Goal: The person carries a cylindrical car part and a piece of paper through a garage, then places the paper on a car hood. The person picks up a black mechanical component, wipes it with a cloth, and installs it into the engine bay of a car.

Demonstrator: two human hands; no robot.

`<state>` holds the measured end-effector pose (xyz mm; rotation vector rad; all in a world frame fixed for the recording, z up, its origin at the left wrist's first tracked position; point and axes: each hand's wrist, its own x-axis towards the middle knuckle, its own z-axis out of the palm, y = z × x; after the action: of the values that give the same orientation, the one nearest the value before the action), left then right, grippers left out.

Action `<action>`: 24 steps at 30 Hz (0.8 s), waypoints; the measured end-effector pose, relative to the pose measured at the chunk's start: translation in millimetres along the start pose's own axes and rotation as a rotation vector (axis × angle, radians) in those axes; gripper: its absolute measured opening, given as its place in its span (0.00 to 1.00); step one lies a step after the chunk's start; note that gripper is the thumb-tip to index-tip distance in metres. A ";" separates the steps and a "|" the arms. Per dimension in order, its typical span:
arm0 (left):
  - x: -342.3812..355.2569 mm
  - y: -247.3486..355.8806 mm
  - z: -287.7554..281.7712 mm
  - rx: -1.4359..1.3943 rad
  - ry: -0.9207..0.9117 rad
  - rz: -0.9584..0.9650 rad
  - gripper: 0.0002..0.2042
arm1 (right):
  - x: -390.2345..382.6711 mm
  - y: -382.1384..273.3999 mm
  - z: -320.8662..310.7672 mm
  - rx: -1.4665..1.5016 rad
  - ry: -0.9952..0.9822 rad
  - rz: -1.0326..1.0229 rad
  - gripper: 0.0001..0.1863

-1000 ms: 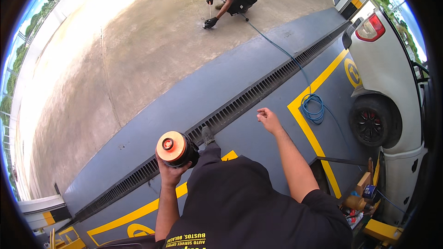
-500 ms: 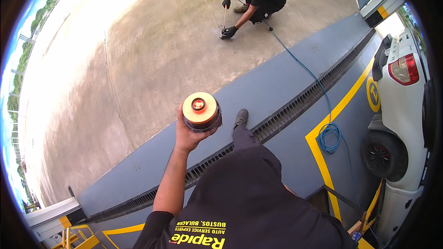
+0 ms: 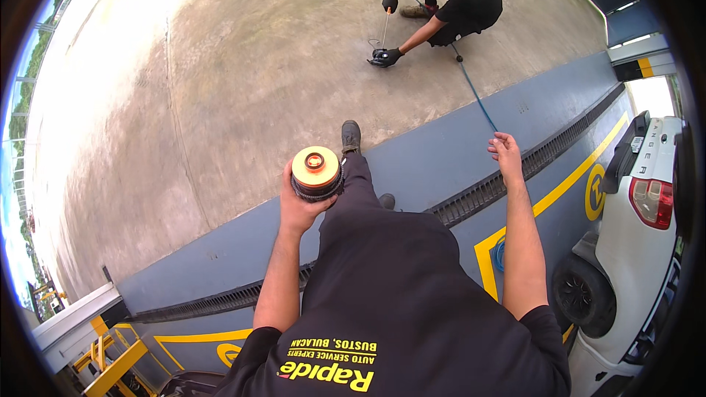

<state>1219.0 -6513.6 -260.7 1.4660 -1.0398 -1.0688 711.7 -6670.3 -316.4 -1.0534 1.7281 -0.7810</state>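
Outdoors beside a gray-painted bay, I carry a round, orange-topped canister (image 3: 316, 169) in my left hand (image 3: 298, 209), its palm and fingers wrapped around the dark, ridged side. My right hand (image 3: 506, 153) is released, fingers loosely bent, well apart from the canister and to its right, overlapping the blue hose (image 3: 478, 99) in view. Yellow lettering runs upside down across my black shirt (image 3: 412, 309); more yellow print marks the back of a crouching co-worker (image 3: 471, 7). Dark letters line the tailgate of a white pickup (image 3: 638, 250).
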 end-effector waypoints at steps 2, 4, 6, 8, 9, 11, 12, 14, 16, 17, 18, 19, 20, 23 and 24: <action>36.5 -14.7 -1.9 0.027 -0.015 -0.056 0.54 | 21.3 4.6 19.6 -0.072 -0.066 0.044 0.18; 80.7 -26.1 1.4 0.096 -0.029 -0.035 0.55 | 31.1 35.3 34.5 -0.162 -0.119 0.149 0.17; 144.1 -26.8 10.8 0.027 -0.076 -0.049 0.54 | 21.9 89.6 46.8 -0.246 -0.168 0.305 0.17; 194.1 -14.7 20.4 -0.004 -0.131 -0.109 0.54 | -21.3 125.2 52.7 -0.180 -0.182 0.647 0.18; 224.4 -18.1 23.4 0.018 -0.190 -0.072 0.54 | -44.7 139.9 52.4 -0.245 -0.232 0.856 0.20; 280.4 2.9 32.5 0.063 -0.292 0.027 0.57 | -81.3 146.7 52.0 -0.289 -0.417 0.995 0.18; 307.8 17.0 36.0 0.081 -0.342 0.078 0.58 | -93.7 151.7 56.1 -0.276 -0.397 1.080 0.17; 351.1 36.9 39.2 0.103 -0.303 0.133 0.55 | -89.7 160.1 61.1 -0.205 -0.341 1.084 0.16; 385.0 44.1 37.2 0.082 -0.315 0.134 0.55 | -81.1 159.9 56.1 -0.074 -0.271 0.919 0.15; 397.4 36.2 42.3 0.087 -0.289 0.075 0.55 | -50.9 115.0 83.0 -0.149 -0.259 0.966 0.15; 406.4 30.3 42.3 0.069 -0.288 0.052 0.55 | -28.6 94.2 92.2 -0.107 -0.215 0.955 0.15; 412.4 26.7 40.7 0.050 -0.284 0.026 0.55 | -11.4 78.2 96.5 -0.068 -0.172 0.944 0.16; 415.3 20.1 39.3 0.029 -0.275 -0.001 0.55 | 8.8 59.7 99.5 -0.059 -0.145 0.869 0.16; 415.7 3.3 37.6 0.140 -0.270 -0.043 0.54 | 74.0 21.4 100.0 -0.076 -0.086 0.658 0.18; 414.1 2.0 35.0 0.221 -0.272 -0.085 0.53 | 95.3 3.5 100.9 -0.087 -0.071 0.584 0.18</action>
<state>1283.8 -6921.6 -306.0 1.5808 -1.3310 -1.2725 786.1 -6759.5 -392.4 -0.5667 1.8842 -0.2960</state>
